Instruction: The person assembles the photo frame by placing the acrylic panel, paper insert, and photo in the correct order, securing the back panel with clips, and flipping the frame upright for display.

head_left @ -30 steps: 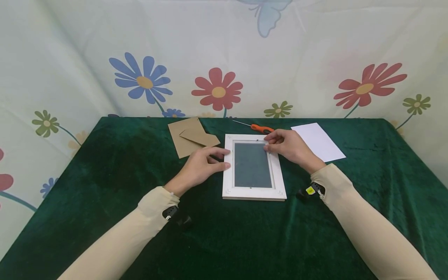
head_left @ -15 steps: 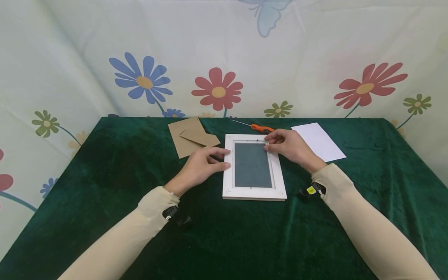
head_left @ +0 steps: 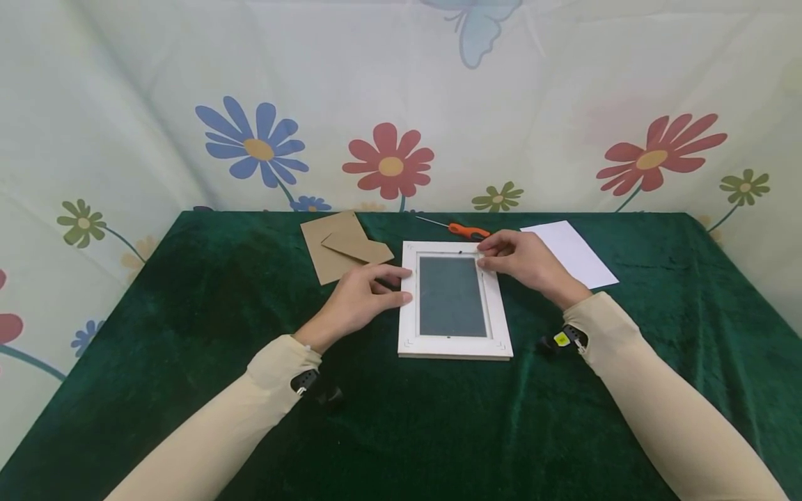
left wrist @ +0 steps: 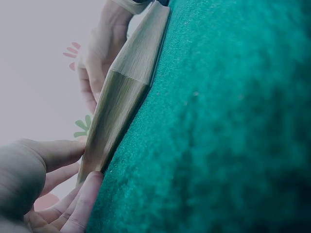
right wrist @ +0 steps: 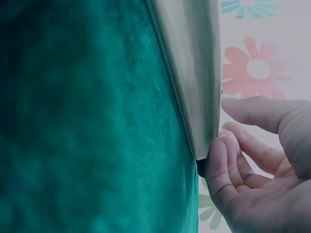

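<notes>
A white picture frame [head_left: 451,346] lies flat on the green cloth, its dark grey pane [head_left: 452,296] facing up. Small dark tabs sit along its inner edge. My left hand [head_left: 357,299] holds the frame's left side; in the left wrist view its thumb is at the upper edge and a finger [left wrist: 86,199] lies along the wood-coloured side. At the upper right corner, my right hand [head_left: 526,261] grips the frame, thumb and index finger on its border. The right wrist view shows the other fingers [right wrist: 218,170] against the frame's side.
Behind the left hand lies a brown backing board [head_left: 322,257] with a stand flap [head_left: 357,245]. An orange-handled screwdriver [head_left: 468,231] rests just beyond the frame. A white sheet of paper [head_left: 573,254] lies behind the right hand. A flowered curtain [head_left: 532,104] hangs at the back.
My right hand has shifted slightly right along the frame's corner. The left hand and the frame have stayed in place.
</notes>
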`<action>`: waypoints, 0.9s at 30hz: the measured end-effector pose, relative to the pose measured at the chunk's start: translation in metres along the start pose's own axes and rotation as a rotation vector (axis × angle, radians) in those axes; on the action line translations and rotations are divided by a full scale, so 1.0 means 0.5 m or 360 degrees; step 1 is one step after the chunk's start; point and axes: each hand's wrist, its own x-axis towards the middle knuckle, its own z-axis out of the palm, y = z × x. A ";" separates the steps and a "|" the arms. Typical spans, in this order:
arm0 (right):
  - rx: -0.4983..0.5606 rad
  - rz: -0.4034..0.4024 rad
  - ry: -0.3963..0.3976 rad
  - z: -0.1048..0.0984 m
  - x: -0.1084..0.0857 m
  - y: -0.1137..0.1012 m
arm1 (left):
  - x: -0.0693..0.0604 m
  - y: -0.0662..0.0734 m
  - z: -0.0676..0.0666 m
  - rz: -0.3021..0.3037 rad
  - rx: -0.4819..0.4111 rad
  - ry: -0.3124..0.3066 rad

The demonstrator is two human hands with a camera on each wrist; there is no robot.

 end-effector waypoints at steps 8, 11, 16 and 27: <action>-0.0001 -0.0005 0.0025 -0.013 0.002 -0.005 | -0.001 0.002 -0.006 -0.0001 -0.0023 -0.0001; 0.0016 -0.0011 0.0041 -0.020 0.000 -0.007 | -0.002 0.003 -0.007 0.0001 -0.0026 0.0009; 0.0038 0.0000 0.0056 -0.033 -0.004 -0.009 | -0.003 0.002 -0.003 -0.0008 -0.0021 0.0017; 0.0043 -0.0004 0.0056 -0.072 0.005 -0.001 | -0.001 -0.002 0.000 -0.0009 -0.0027 0.0016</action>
